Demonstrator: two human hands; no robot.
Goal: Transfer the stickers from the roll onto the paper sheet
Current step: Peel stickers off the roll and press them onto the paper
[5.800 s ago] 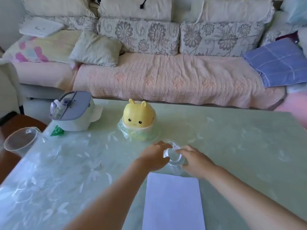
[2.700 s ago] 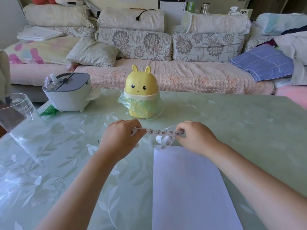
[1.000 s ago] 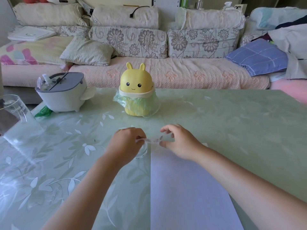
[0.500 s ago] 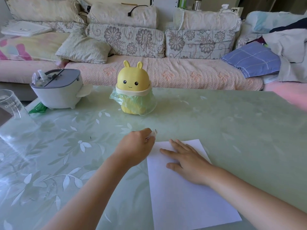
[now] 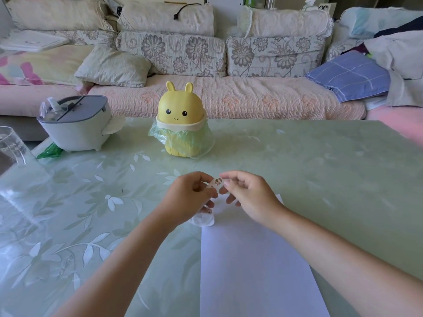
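Pinching the sticker strip (image 5: 217, 183) between both hands' closed grips, left hand (image 5: 187, 200) and right hand (image 5: 249, 195) hold it slanting up-right above the paper sheet (image 5: 256, 266).

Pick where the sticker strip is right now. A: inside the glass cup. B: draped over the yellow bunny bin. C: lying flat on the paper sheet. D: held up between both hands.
D: the sticker strip is pinched between the left hand and right hand, raised above the paper sheet.

L hand (image 5: 187, 197) & R hand (image 5: 248, 194) raised, fingertips pinched, nearly touching.
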